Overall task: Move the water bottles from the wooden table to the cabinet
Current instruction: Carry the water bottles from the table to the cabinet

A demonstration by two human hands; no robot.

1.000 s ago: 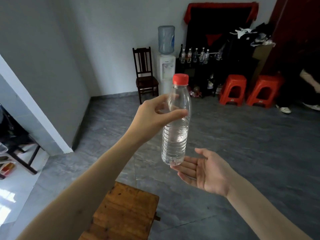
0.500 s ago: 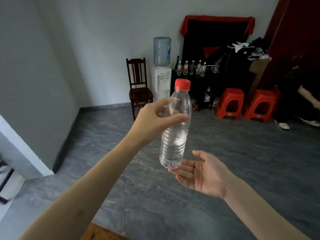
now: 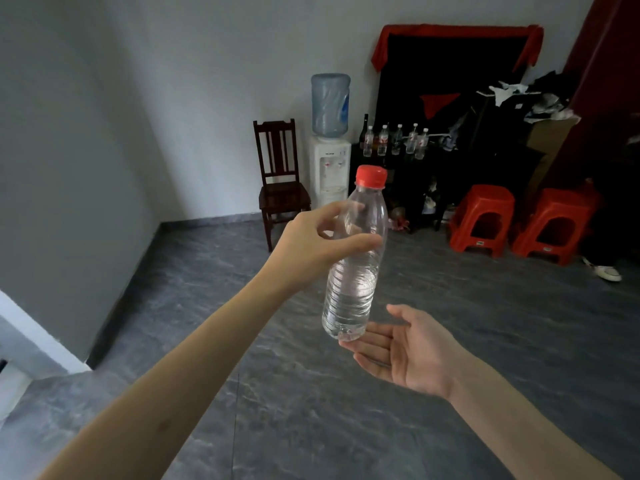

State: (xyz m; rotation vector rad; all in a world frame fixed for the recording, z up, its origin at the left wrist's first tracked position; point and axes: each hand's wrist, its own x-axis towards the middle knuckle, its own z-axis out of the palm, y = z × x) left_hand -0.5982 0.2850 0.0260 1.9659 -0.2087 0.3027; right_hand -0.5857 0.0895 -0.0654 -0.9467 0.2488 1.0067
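Note:
My left hand (image 3: 311,247) grips a clear water bottle (image 3: 356,271) with a red cap around its upper half, holding it upright in mid-air. My right hand (image 3: 405,351) lies palm up under the bottle's base, fingers straight and touching or nearly touching the bottom. Across the room stands a dark cabinet (image 3: 450,168) against the far wall, with several water bottles (image 3: 394,140) lined up on its top. The wooden table is out of view.
A water dispenser (image 3: 330,168) and a dark wooden chair (image 3: 280,188) stand left of the cabinet. Two red plastic stools (image 3: 519,220) sit on the grey floor to its right. A person's shoe (image 3: 607,271) shows at the far right. A white wall corner (image 3: 34,341) juts in at the left.
The view has moved forward and tilted up; the wooden table has dropped out of sight and the cabinet looks nearer. Both hands keep the same hold on the bottle.

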